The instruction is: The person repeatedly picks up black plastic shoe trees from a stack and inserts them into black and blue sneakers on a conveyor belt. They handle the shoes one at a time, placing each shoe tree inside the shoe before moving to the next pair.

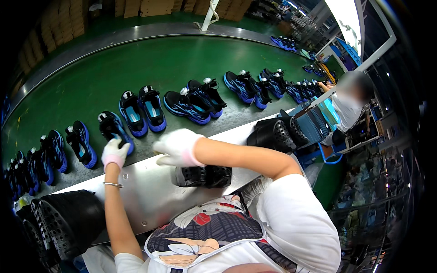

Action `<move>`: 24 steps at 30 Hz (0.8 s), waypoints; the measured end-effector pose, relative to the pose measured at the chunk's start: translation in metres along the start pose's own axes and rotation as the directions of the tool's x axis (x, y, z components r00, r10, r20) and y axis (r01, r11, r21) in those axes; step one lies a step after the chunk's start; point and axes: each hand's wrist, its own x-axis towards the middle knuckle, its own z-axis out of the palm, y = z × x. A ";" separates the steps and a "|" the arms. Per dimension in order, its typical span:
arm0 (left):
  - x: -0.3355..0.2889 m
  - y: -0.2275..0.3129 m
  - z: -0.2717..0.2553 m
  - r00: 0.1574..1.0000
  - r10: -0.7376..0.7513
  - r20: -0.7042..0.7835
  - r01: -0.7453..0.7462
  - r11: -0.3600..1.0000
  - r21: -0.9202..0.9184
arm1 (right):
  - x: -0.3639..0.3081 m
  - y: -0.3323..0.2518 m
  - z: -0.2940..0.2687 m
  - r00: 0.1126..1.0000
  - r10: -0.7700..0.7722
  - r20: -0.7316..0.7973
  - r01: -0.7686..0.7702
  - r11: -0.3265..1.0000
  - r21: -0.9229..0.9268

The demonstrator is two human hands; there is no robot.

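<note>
Black-and-blue shoe sits left of centre in the frame, on the near edge of a green work surface, sole edge blue-violet, a white tuft at its far end. Left hand, white glove with pink cuff, overlaps the shoe's near end, thumb and finger set apart there; cannot tell whether they close on it. Silver band circles that wrist. Right hand, gloved likewise, hangs near the frame's centre, blurred, fingers pointing left and loosely open, nothing visible in them. Just below it, two black items lie side by side on a metal ledge. Matching shoe pair stands to the right of the handled shoe; single shoe to its left. Further shoes run toward both sides of the frame. Black perforated forms lie lower left, similar ones right of centre. Co-worker in a white top at the right; stacked cardboard boxes upper left.
</note>
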 end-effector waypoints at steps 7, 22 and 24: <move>0.012 0.022 -0.039 0.948 0.088 -0.307 0.050 0.909 0.414 | -0.111 0.009 0.014 0.996 -0.005 -0.085 -0.015 0.973 -0.228; 0.044 0.054 0.038 0.997 0.049 -0.066 -0.051 0.998 -0.039 | -0.118 0.020 0.054 0.982 0.021 -0.190 -0.049 0.988 -0.145; 0.033 0.077 0.032 0.998 0.056 -0.013 -0.055 0.997 0.062 | -0.117 0.023 0.056 0.978 0.018 -0.206 -0.046 0.990 -0.134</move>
